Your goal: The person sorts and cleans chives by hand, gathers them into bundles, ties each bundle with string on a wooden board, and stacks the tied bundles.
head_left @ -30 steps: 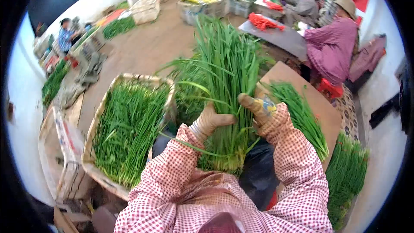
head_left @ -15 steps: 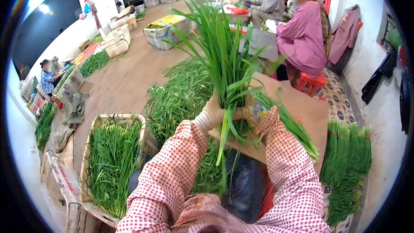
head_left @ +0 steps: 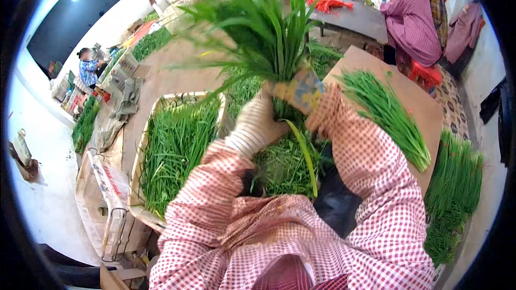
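My gloved left hand (head_left: pixel 260 121) is closed round the lower part of a bunch of garlic chives (head_left: pixel 277 37). My right hand (head_left: pixel 298 90), in a glove with a blue and yellow pattern, grips the same bunch from the other side. The leaf tips fan upward and to the left, blurred by motion. One yellowish leaf (head_left: pixel 306 161) hangs loose beneath my hands. Below them lies a heap of loose green leaves (head_left: pixel 287 174), partly covered by my hands and sleeves.
A crate (head_left: pixel 138 174) full of greens stands at my left. On the brown board (head_left: pixel 349 67) to the right lies a sorted chive bundle (head_left: pixel 392 121). Tied bundles (head_left: pixel 457 177) stand beyond it. A co-worker in a pink striped shirt (head_left: pixel 411 16) sits by a grey table (head_left: pixel 360 21) with red ties.
The view has tilted down and swung left. The bunch leans further left, its tips sweeping. My right hand has come higher round it, and the yellow leaf hangs more apart from it.
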A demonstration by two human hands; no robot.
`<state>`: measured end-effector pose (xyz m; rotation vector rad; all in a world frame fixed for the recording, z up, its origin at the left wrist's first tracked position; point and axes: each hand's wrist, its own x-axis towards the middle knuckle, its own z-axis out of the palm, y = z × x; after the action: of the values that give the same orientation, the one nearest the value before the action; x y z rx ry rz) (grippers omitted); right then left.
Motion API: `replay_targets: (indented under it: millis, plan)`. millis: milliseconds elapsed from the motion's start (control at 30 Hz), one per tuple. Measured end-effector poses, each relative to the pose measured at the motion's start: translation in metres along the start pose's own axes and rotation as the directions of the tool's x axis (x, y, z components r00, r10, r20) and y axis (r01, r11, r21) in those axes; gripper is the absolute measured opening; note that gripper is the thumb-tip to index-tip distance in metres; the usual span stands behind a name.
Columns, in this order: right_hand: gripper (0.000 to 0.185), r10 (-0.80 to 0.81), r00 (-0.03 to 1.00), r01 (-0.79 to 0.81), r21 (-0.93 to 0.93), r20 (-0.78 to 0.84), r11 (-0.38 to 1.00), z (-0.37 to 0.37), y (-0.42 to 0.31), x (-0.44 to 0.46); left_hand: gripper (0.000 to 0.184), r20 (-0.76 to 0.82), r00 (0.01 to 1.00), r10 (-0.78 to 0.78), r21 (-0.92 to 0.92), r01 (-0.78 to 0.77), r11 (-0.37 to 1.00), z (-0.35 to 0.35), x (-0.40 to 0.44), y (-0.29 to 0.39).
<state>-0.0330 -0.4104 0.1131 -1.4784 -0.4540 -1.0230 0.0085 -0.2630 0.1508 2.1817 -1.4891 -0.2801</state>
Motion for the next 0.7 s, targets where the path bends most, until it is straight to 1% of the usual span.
replay_targets:
  millis: [33,67,100,133,167,200,233,267,300,333,367,400,433,467,500,533,567,633,667,700]
  plan:
    - [0.044,0.245,0.958,-0.153,-0.457,0.148,0.876,-0.015,0.001,0.002,0.085,-0.069,0.962,0.265,0.009,-0.265,0.964,-0.004,-0.003,-0.024]
    - [0.046,0.219,0.944,-0.316,0.481,0.247,0.818,-0.019,0.005,0.003,0.086,-0.004,0.940,0.342,0.031,-0.342,0.939,-0.024,-0.013,-0.040]
    - [0.046,0.167,0.952,-0.306,0.826,0.257,0.473,-0.021,0.001,0.002,0.088,0.061,0.907,0.416,0.043,-0.419,0.907,-0.043,-0.023,-0.056]
    - [0.047,0.114,0.957,-0.269,0.963,0.266,0.007,-0.023,-0.002,0.001,0.090,0.255,0.919,0.301,0.074,-0.329,0.941,-0.076,-0.036,-0.057]
    - [0.047,0.180,0.962,-0.272,0.701,0.204,0.659,-0.023,-0.019,0.002,0.081,0.261,0.942,0.209,0.179,-0.260,0.949,-0.087,-0.035,-0.083]
    - [0.046,0.155,0.977,-0.207,0.508,0.144,0.836,-0.011,-0.030,0.006,0.072,0.252,0.961,0.116,0.282,-0.188,0.941,-0.090,-0.031,-0.107]
    - [0.044,0.129,0.988,-0.146,0.250,0.083,0.957,0.001,-0.042,0.010,0.063,0.131,0.985,0.109,0.184,-0.133,0.974,-0.092,-0.031,-0.121]
    - [0.043,0.102,0.995,-0.102,-0.013,0.021,0.995,0.013,-0.054,0.014,0.055,0.005,0.996,0.088,0.077,-0.088,0.993,-0.094,-0.030,-0.128]
    - [0.038,0.046,0.992,-0.041,-0.046,0.116,0.998,0.024,-0.062,0.018,0.041,0.157,0.979,-0.130,-0.413,0.185,0.892,-0.102,-0.041,-0.099]
    - [0.035,-0.003,0.977,0.018,-0.070,0.211,0.997,0.035,-0.064,0.019,0.041,0.151,0.979,-0.134,-0.416,0.186,0.890,-0.090,-0.047,-0.091]
    - [0.038,0.057,0.956,-0.173,0.399,0.288,0.901,0.047,-0.042,0.016,0.041,0.189,0.977,-0.101,-0.451,0.177,0.875,-0.074,-0.053,-0.087]
    - [0.044,-0.038,0.926,0.024,0.043,0.376,0.999,0.057,-0.045,0.011,0.041,0.256,0.965,-0.057,-0.554,0.194,0.809,-0.058,-0.059,-0.085]
    - [0.050,-0.133,0.879,0.328,-0.375,0.459,0.867,0.067,-0.049,0.007,0.041,0.325,0.945,-0.023,-0.679,0.251,0.690,-0.039,-0.065,-0.085]
    - [0.056,-0.225,0.816,0.549,-0.595,0.532,0.587,0.076,-0.053,0.003,0.041,0.394,0.919,0.006,-0.779,0.331,0.533,-0.021,-0.071,-0.087]
    - [0.052,-0.185,0.801,0.558,-0.598,0.569,0.576,0.093,-0.050,-0.016,0.041,0.457,0.888,0.040,-0.839,0.417,0.350,-0.004,-0.078,-0.090]
    - [0.049,-0.146,0.783,0.568,-0.599,0.605,0.564,0.110,-0.047,-0.034,0.041,0.511,0.857,0.069,-0.853,0.496,0.159,0.009,-0.084,-0.093]
    - [0.048,-0.134,0.751,0.591,-0.566,0.647,0.575,0.119,-0.054,-0.052,0.041,0.553,0.828,0.094,-0.832,0.555,-0.003,0.022,-0.089,-0.096]
    - [0.045,-0.118,0.753,0.573,-0.556,0.648,0.603,0.131,-0.038,-0.099,0.041,0.601,0.787,0.139,-0.746,0.614,-0.258,0.039,-0.094,-0.103]
    - [0.044,-0.025,0.829,0.372,-0.517,0.559,0.771,0.137,-0.021,-0.126,0.041,0.615,0.774,0.153,-0.697,0.624,-0.354,0.044,-0.095,-0.106]
    - [0.045,0.088,0.872,0.150,-0.435,0.481,0.888,0.141,-0.002,-0.151,0.041,0.627,0.762,0.165,-0.650,0.627,-0.429,0.048,-0.097,-0.108]
